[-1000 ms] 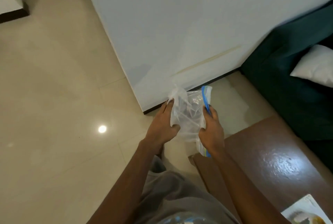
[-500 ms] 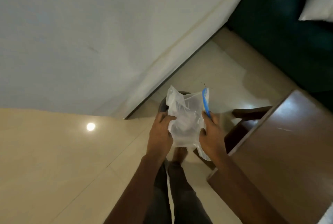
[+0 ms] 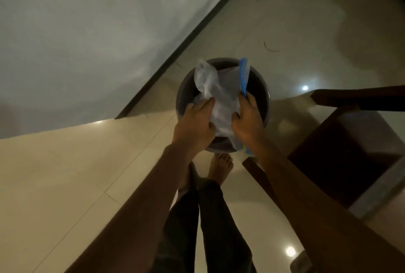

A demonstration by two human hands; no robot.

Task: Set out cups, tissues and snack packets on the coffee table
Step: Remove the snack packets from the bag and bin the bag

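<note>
One view, head camera, looking steeply down. Item: clear plastic bag point(image 3: 221, 97) with a blue zip strip point(image 3: 242, 76) along its right edge, held between both hands directly above a round dark bin point(image 3: 262, 90) on the floor. Contents of the bag cannot be made out.

Position: bag sits between the hands, its crumpled top rising past the fingertips; its lower end hangs over the near rim of the bin. Bare feet point(image 3: 220, 164) stand just short of the bin.

Edges and room: white wall point(image 3: 87, 31) with dark skirting runs diagonally at left, close behind the bin. Brown wooden table point(image 3: 341, 152) stands just right of the bin, its corner near the right forearm. Pale tiled floor point(image 3: 65, 174) lies open to the left.

Hands: left hand point(image 3: 195, 123) curled, fingers gripping the bag's left side. Right hand point(image 3: 247, 119) closed on the right side, fingertips at the blue strip.
</note>
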